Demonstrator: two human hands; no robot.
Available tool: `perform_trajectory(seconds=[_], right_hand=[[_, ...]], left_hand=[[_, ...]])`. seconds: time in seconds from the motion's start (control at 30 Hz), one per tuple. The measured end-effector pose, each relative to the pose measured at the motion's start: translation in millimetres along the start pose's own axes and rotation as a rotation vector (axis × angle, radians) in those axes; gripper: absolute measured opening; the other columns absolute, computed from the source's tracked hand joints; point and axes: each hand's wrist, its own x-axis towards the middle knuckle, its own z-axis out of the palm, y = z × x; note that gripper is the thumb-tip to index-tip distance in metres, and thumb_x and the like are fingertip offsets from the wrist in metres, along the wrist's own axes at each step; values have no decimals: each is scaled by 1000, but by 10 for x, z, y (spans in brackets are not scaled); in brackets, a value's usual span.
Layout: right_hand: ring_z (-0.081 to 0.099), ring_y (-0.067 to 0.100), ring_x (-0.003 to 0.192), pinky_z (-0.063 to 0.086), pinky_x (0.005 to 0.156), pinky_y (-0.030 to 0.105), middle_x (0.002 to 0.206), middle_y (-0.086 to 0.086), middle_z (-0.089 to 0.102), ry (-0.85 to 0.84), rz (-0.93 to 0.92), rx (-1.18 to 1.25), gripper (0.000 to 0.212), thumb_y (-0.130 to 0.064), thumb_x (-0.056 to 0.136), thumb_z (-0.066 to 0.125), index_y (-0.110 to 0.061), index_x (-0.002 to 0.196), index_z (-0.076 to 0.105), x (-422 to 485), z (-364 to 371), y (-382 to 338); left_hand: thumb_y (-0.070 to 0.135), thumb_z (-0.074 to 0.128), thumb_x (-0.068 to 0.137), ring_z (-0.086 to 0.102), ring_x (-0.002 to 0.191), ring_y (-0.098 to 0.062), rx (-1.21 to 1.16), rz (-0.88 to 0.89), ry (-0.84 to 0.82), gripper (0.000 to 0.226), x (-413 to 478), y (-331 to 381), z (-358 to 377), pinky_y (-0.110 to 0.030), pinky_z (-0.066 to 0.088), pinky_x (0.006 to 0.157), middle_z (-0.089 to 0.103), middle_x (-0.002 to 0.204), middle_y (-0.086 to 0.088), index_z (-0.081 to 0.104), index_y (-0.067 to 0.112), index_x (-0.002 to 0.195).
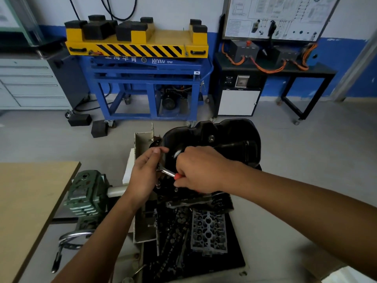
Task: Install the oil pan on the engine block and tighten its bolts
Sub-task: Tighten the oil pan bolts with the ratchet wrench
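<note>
The glossy black oil pan [216, 137], rounded and lumpy, sits on top of the dark engine block [208, 229], whose grey cast face is full of holes. The right hand [201, 170] has its fingers wrapped tightly round the red grip of a wrench [167, 172]. The left hand [143, 174] curls its fingers round the wrench's shiny metal head at the pan's near rim. A tan wooden desk [30, 201] stands to the left, beside a ribbed green gearbox [85, 198].
</note>
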Motion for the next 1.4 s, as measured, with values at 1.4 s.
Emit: perform_trajectory(seconds=[1.4], right_hand=[[34, 9, 51, 26, 51, 28, 59, -6, 38, 178, 42, 11, 46, -50, 95, 53, -26, 60, 34, 62, 282, 55]], left_hand=[[29, 51, 99, 52, 57, -11, -42, 27, -47, 28, 33, -4, 44, -25, 45, 55, 60, 64, 1, 70, 16, 83]])
